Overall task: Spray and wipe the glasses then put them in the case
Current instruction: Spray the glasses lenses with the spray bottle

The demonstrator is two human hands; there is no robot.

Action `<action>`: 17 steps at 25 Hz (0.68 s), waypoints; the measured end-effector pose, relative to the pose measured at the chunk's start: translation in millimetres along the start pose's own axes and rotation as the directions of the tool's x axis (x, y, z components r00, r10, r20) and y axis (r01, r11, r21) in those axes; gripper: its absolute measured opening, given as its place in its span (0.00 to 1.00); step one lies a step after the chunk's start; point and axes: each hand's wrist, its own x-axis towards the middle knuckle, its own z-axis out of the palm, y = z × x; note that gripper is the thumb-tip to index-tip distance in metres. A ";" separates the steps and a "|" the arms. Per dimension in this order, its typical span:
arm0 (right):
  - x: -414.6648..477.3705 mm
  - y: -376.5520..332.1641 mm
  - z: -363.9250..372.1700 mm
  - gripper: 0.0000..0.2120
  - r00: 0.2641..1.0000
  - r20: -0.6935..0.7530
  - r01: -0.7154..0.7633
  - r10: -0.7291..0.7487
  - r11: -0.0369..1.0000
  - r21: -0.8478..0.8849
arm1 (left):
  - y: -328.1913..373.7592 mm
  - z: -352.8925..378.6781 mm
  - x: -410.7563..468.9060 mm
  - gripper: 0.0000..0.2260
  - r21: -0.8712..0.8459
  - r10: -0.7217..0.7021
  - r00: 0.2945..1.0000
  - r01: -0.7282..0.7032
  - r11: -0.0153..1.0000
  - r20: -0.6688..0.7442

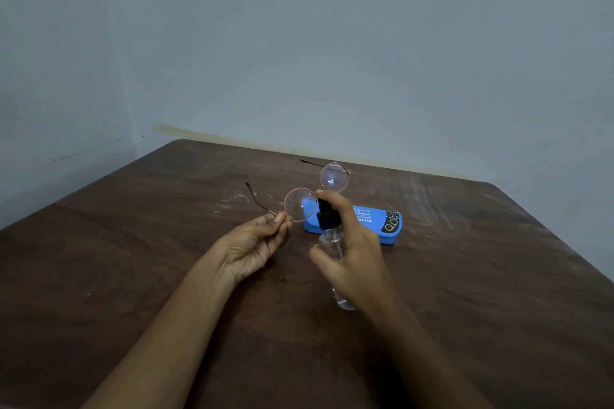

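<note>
- The dark wooden surface [166, 276] lies under both my hands, bare apart from the case.
- The blue case [375, 226] rests shut on the surface just beyond my right grip, partly hidden behind it.
- My right hand [352, 256] is wrapped closed around the clear spray bottle [332, 242], forefinger on its black nozzle top, which points at the lenses.
- My left hand [255, 246] pinches the glasses [300, 204] at the near lens's hinge, fingertips closed on the thin frame; they stand tilted above that grip, arms unfolded, off the surface.
</note>
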 end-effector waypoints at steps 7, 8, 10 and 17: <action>-0.5 0.1 0.0 0.31 0.999 0.043 -0.009 0.011 0.999 -0.045 | 0.2 -0.9 0.4 0.12 -0.010 -0.013 1.000 0.013 1.000 0.006; -0.6 -0.6 -0.1 0.33 0.998 0.056 -0.003 0.007 0.998 -0.061 | 0.4 -1.3 0.7 0.12 -0.014 -0.014 1.000 0.014 1.000 0.005; -1.2 -2.7 -0.3 0.38 0.996 0.091 0.006 0.003 0.995 -0.103 | 0.8 -2.7 0.8 0.13 -0.016 -0.019 1.000 0.019 1.000 0.001; -1.1 -1.1 0.9 0.32 0.996 0.088 -0.011 0.018 0.997 -0.074 | 0.8 -4.2 2.7 0.13 0.011 -0.035 0.999 0.035 0.999 0.003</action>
